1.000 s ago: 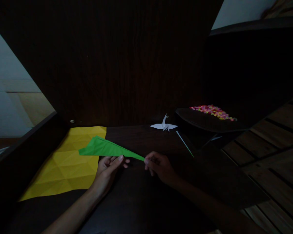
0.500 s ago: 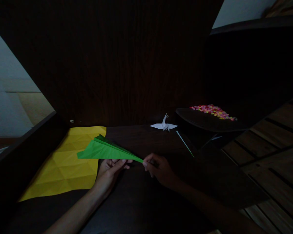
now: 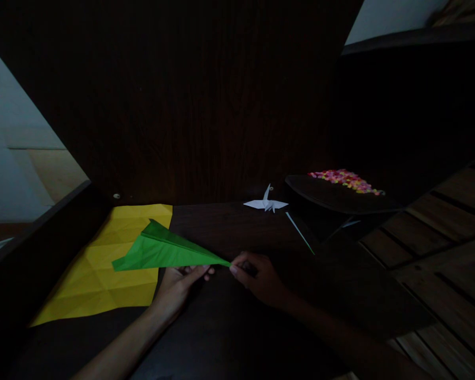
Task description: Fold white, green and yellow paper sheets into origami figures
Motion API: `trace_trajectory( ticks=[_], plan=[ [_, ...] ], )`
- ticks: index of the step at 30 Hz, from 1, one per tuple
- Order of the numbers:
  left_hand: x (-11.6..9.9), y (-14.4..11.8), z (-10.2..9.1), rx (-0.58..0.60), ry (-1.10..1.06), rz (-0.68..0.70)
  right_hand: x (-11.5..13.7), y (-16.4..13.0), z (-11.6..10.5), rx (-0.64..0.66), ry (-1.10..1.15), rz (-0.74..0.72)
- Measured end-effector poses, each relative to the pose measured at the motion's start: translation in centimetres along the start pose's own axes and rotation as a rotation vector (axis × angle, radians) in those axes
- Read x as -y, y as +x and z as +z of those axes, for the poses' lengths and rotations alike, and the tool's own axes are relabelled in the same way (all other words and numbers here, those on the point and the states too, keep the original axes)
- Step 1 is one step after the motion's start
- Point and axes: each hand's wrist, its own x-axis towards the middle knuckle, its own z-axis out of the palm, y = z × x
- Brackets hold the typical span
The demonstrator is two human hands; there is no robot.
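Note:
A folded sheet of green paper (image 3: 164, 249), broad at the left and narrowing to a point at the right, is held above the dark tabletop. My right hand (image 3: 259, 274) pinches its pointed tip between thumb and fingers. Along the lower edge, my left hand (image 3: 182, 285) grips the paper with the thumb in front, its other fingers partly hidden behind. The wide end overlaps a creased yellow paper sheet (image 3: 103, 285) lying flat on the left.
A white paper crane (image 3: 266, 204) stands at the back, with a thin pale strip (image 3: 300, 233) to its right. Small pink, red and yellow pieces (image 3: 346, 180) lie on a raised dark shelf (image 3: 320, 192). A dark side panel (image 3: 35, 227) borders the left.
The green paper's wide end has swung down and left, and its folds look more spread. Both hands keep their grip and have shifted only slightly.

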Motion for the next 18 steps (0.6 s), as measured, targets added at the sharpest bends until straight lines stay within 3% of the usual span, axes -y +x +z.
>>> trace_trajectory(
  ticks=[12, 18],
  plan=[
    [0.13, -0.45, 0.15, 0.017, 0.031, -0.02, 0.03, 0.03, -0.11, -0.027, 0.086, -0.1],
    [-0.06, -0.61, 0.39, -0.005, 0.068, -0.009, 0.17, 0.02, -0.13, -0.052, 0.184, -0.078]
  ],
)
